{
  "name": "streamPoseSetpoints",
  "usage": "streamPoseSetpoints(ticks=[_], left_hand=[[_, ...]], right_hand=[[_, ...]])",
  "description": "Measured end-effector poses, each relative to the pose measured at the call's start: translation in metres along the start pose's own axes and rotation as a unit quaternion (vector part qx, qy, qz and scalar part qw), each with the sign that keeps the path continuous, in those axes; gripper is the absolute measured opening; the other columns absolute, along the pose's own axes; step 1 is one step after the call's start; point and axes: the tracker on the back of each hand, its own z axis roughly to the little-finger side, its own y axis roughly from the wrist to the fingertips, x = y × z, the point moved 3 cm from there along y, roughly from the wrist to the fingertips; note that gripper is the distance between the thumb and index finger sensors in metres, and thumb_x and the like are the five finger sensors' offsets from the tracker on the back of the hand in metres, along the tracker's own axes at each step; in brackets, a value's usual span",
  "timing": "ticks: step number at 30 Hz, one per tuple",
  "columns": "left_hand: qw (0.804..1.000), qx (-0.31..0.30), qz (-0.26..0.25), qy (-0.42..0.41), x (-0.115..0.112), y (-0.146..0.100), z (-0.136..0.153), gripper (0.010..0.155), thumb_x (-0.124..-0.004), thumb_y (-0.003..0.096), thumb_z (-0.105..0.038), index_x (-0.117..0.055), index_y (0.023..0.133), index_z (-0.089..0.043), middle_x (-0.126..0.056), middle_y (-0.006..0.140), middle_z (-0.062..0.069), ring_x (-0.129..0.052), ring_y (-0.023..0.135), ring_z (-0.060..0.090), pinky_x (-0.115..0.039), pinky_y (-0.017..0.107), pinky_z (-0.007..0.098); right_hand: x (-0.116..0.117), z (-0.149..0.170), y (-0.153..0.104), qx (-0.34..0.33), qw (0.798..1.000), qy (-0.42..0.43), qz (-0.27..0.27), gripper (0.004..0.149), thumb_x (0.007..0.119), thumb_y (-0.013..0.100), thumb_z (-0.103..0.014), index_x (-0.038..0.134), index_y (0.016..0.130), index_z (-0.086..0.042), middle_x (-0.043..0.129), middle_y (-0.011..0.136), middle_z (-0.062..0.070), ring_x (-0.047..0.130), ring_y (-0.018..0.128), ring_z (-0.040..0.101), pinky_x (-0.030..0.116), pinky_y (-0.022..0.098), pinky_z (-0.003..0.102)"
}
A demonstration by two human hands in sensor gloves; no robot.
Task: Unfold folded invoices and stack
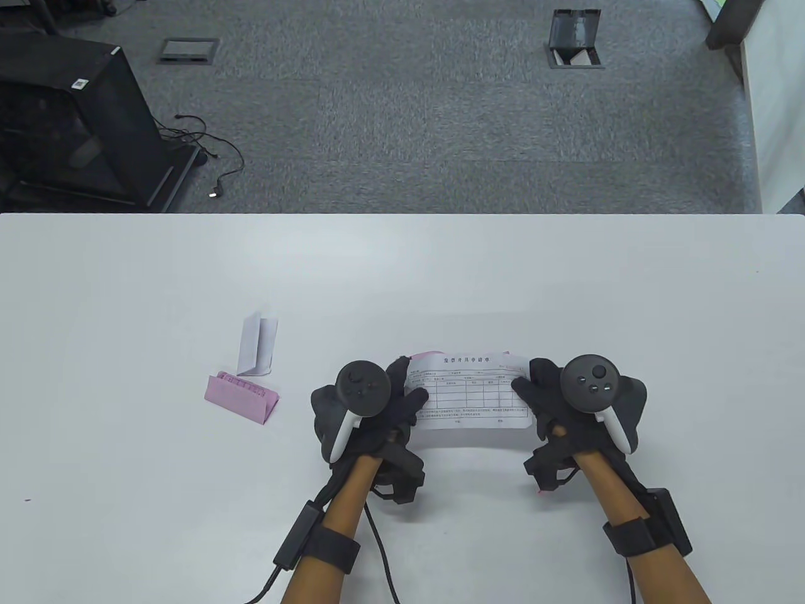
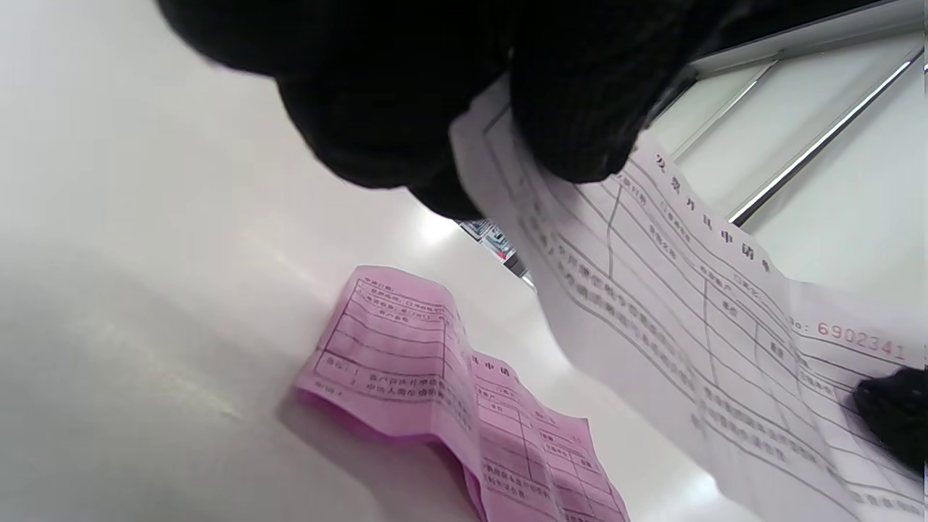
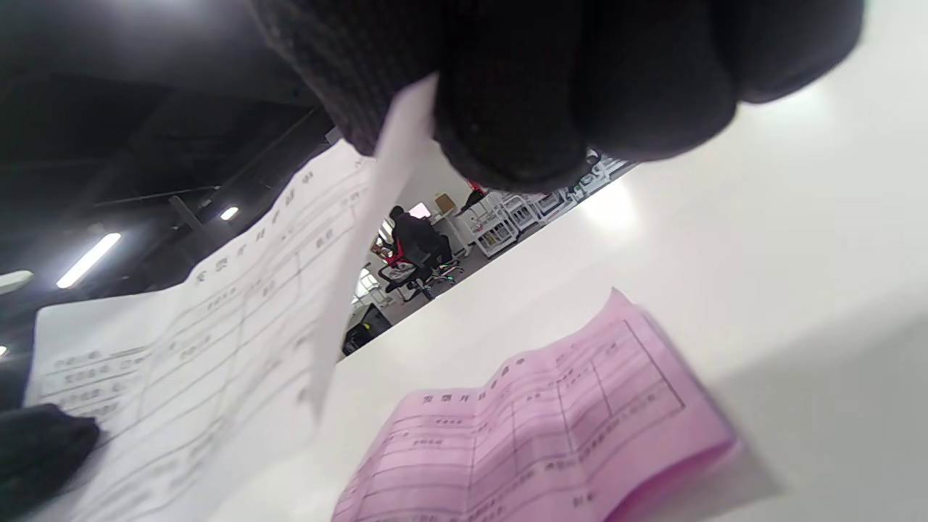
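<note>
Left hand [image 1: 371, 402] and right hand [image 1: 566, 402] pinching the white invoice's [image 1: 466, 393] ends, stretched flat, lifted above the pink invoice [image 3: 551, 428] on the worktop [image 1: 402, 277]. Risky: too hard a pull could tear it, sloppy lowering could misalign the stack. Farther left, pink folded invoice [image 1: 242, 397] and white folded invoice [image 1: 256, 345] waiting.

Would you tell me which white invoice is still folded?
The white invoice standing alone left of the hands, beside the folded pink one; the other white sheet is held open.
</note>
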Motion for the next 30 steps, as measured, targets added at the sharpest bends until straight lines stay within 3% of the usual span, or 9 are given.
streamPoseSetpoints(ticks=[8, 17, 25, 27, 30], left_hand=[[0.998, 0.034, 0.041, 0.042, -0.015, 0.031, -0.004, 0.069, -0.089, 0.049, -0.034, -0.058, 0.109, -0.017, -0.098, 0.069, 0.009, -0.094, 0.049, 0.024, -0.082, 0.035, 0.033], [0.991, 0.073, 0.069, 0.084, -0.041, 0.057, 0.011, 0.072, -0.089, 0.049, -0.035, -0.055, 0.11, -0.015, -0.097, 0.069, 0.009, -0.093, 0.049, 0.024, -0.081, 0.036, 0.033], [0.983, 0.097, 0.077, 0.135, -0.054, 0.065, 0.018, 0.076, -0.09, 0.0481, -0.037, -0.052, 0.111, -0.015, -0.096, 0.067, 0.006, -0.093, 0.05, 0.024, -0.08, 0.038, 0.034], [0.983, 0.1, 0.074, 0.132, -0.055, 0.066, 0.02, 0.077, -0.09, 0.0476, -0.037, -0.052, 0.111, -0.015, -0.096, 0.065, 0.006, -0.093, 0.048, 0.023, -0.08, 0.037, 0.034], [0.981, 0.108, 0.073, 0.146, -0.055, 0.067, 0.021, 0.081, -0.092, 0.046, -0.04, -0.051, 0.111, -0.016, -0.095, 0.064, 0.003, -0.092, 0.047, 0.021, -0.08, 0.036, 0.032]], right_hand=[[0.017, 0.007, 0.032, 0.047, 0.997, -0.055, -0.024, 0.039, 0.079, 0.045, -0.039, 0.081, 0.079, -0.018, 0.095, 0.049, -0.002, 0.09, 0.052, 0.025, 0.072, 0.053, 0.05], [0.056, 0.014, 0.057, 0.08, 0.987, -0.126, -0.057, 0.039, 0.08, 0.045, -0.04, 0.081, 0.078, -0.019, 0.095, 0.049, -0.002, 0.091, 0.051, 0.025, 0.072, 0.053, 0.051], [0.078, 0.019, 0.063, 0.098, 0.967, -0.222, -0.079, 0.039, 0.081, 0.043, -0.044, 0.083, 0.075, -0.02, 0.095, 0.045, -0.003, 0.092, 0.047, 0.024, 0.073, 0.051, 0.05], [0.078, 0.018, 0.063, 0.105, 0.963, -0.238, -0.064, 0.039, 0.082, 0.042, -0.045, 0.083, 0.073, -0.022, 0.095, 0.043, -0.003, 0.091, 0.046, 0.024, 0.073, 0.051, 0.05], [0.077, 0.017, 0.063, 0.112, 0.951, -0.284, -0.056, 0.047, 0.081, 0.041, -0.051, 0.081, 0.077, -0.021, 0.094, 0.048, -0.001, 0.09, 0.05, 0.026, 0.071, 0.053, 0.051]])
